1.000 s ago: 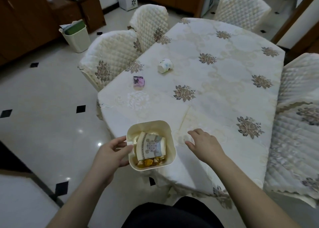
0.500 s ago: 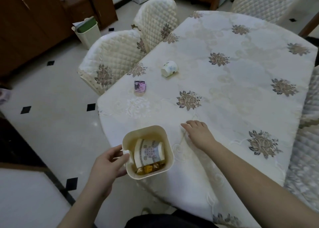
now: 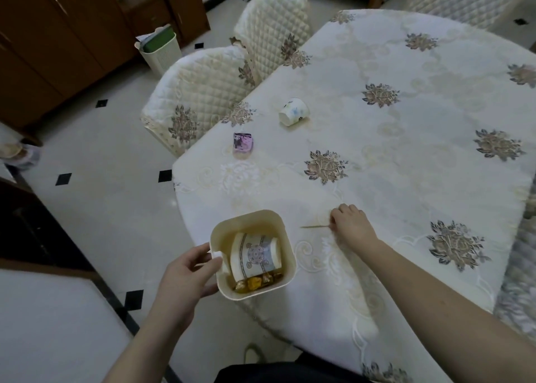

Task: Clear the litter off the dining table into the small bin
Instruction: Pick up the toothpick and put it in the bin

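My left hand (image 3: 185, 275) grips the left wall of the small cream bin (image 3: 278, 226), held at the table's near edge. Inside lie a patterned paper cup (image 3: 255, 256) on its side and several gold wrappers (image 3: 255, 283). My right hand (image 3: 352, 224) rests on the tablecloth and pinches a thin toothpick-like stick (image 3: 314, 226) that points left towards the bin. On the dining table (image 3: 406, 156) farther off lie a tipped white paper cup (image 3: 293, 111) and a small purple wrapper (image 3: 243, 142).
Two quilted cream chairs (image 3: 200, 98) stand along the table's left side, another at the far end. A bigger bin (image 3: 159, 50) stands on the tiled floor by brown cabinets. A quilted chair edge shows at the right.
My right hand has gone from lying flat on the cloth to pinching the thin stick, lifted off the cloth. The bin stays in my left hand; the view has shifted closer.
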Tool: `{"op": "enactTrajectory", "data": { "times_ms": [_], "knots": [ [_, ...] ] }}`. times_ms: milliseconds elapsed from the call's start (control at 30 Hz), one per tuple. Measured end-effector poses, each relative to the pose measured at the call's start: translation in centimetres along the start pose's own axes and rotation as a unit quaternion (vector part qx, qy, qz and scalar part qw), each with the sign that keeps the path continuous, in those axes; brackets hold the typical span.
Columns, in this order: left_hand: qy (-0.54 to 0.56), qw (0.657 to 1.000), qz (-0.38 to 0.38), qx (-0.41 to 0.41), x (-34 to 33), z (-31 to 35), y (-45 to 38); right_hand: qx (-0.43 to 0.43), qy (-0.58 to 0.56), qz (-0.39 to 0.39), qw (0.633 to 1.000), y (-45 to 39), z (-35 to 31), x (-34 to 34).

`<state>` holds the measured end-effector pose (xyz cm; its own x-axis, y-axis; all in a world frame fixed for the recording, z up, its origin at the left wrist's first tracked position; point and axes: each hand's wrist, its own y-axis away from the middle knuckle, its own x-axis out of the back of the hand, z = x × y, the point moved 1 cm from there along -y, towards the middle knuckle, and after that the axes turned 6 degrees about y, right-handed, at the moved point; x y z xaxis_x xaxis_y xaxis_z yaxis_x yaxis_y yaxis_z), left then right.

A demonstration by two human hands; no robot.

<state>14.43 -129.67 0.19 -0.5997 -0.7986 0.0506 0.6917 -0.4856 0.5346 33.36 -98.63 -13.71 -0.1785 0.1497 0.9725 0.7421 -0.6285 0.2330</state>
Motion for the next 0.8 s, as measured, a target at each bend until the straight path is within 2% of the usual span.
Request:
{"op": "enactTrajectory", "data": {
  "times_ms": [167, 300, 467, 667, 733, 800],
  "knots": [
    [-0.004, 1.0, -0.003, -0.004, 0.2, -0.2, 0.0, -0.039, -0.132, 0.007, 0.99, 2.0, -0.4, 1.9],
    [0.006, 1.0, -0.006, -0.01, 0.4, -0.3, 0.1, -0.119, -0.329, 0.054, 0.935, 5.3, -1.3, 4.4],
    [-0.006, 1.0, -0.011, -0.013, 1.1, -0.3, 0.4, -0.11, -0.451, 0.058, 0.884, 9.4, -4.0, 8.4],
    [-0.006, 1.0, -0.018, -0.016, 1.7, -0.1, 1.0, 0.01, -0.468, 0.057, 0.882, 12.6, -9.1, 15.4],
    [0.006, 1.0, -0.022, -0.017, 1.8, 0.0, 1.2, 0.045, -0.438, 0.055, 0.896, 13.1, -10.9, 17.1],
    [0.019, 0.999, -0.023, -0.017, 1.9, 0.1, 1.4, 0.077, -0.362, 0.045, 0.928, 13.2, -12.6, 18.0]
  ]
}}
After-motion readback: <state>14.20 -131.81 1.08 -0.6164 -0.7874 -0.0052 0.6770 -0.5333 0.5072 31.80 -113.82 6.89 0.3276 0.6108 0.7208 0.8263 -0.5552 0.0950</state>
